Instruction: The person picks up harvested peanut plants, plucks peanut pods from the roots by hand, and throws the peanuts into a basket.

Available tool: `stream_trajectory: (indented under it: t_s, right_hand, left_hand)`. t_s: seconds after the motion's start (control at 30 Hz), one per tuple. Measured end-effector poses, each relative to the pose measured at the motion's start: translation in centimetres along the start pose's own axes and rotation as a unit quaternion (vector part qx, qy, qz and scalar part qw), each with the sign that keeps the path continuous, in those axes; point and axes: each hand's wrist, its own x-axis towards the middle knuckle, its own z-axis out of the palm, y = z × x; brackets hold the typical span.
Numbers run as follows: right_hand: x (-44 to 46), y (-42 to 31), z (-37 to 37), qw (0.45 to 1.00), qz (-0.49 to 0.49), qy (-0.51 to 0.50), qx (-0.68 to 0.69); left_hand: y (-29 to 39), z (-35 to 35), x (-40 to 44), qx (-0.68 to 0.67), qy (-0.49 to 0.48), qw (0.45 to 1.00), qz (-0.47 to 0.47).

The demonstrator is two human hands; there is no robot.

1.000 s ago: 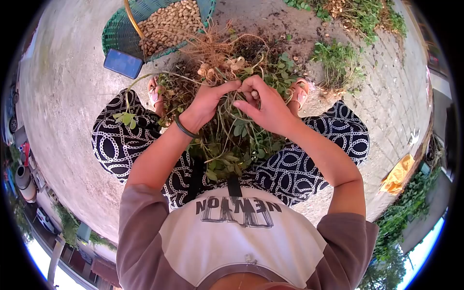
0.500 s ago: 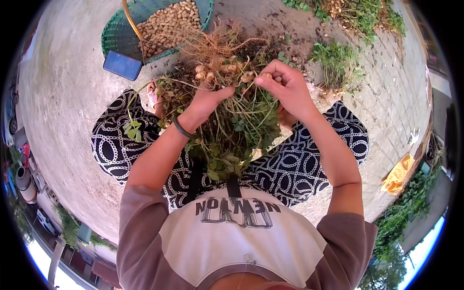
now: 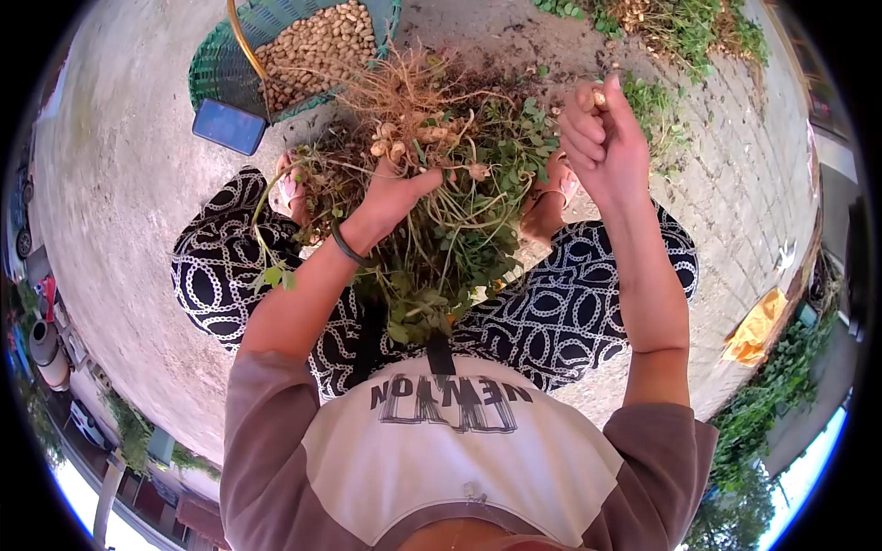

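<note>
My left hand (image 3: 393,195) is closed round the stems of a bunch of peanut plants (image 3: 459,225) that lies between my knees. Its tangled roots (image 3: 397,84) point away from me, and pale peanut pods (image 3: 388,147) hang just above the left thumb. My right hand (image 3: 606,151) is raised to the right of the bunch, apart from it. The fingers there are curled round peanuts (image 3: 599,98), one showing beside the thumb; how many are inside is hidden.
A green basket (image 3: 209,69) with a yellow handle holds many picked peanuts (image 3: 317,55) at the upper left. A phone (image 3: 228,127) leans at its near side. More peanut plants (image 3: 680,37) lie on the concrete at the upper right. A yellow bag (image 3: 755,328) lies far right.
My right hand has moved from the roots up and to the right, carrying peanuts away from the bunch. My left hand keeps its grip in nearly the same place.
</note>
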Motion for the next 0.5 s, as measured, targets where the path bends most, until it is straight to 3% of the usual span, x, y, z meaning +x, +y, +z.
stream_trajectory:
  t_s: [0.1, 0.13, 0.27, 0.33, 0.43, 0.5]
  right_hand:
    - [-0.1, 1.6, 1.9, 0.986, -0.001, 0.116, -0.118]
    - [-0.1, 2.1, 2.1, 0.989, 0.014, 0.104, -0.101]
    - [-0.2, 3.5, 0.9, 0.931, 0.101, 0.085, -0.340]
    - [-0.4, 5.7, 1.1, 0.869, 0.004, 0.030, -0.495]
    - [-1.1, 7.3, 2.5, 0.728, -0.095, -0.046, -0.678]
    - [-1.5, 8.4, 2.7, 0.618, -0.147, -0.103, -0.765]
  left_hand:
    - [0.9, 0.6, -0.3, -0.035, -0.007, 0.999, -0.015]
    - [1.1, 0.3, -0.2, -0.019, -0.012, 1.000, -0.020]
    - [1.5, 0.3, -0.4, 0.004, -0.033, 0.999, -0.021]
    - [1.9, 0.8, -0.6, 0.030, -0.026, 0.999, -0.019]
    - [0.9, 0.1, -0.4, -0.023, 0.016, 0.997, -0.068]
    - [2.1, 0.3, -0.6, -0.124, -0.048, 0.987, -0.087]
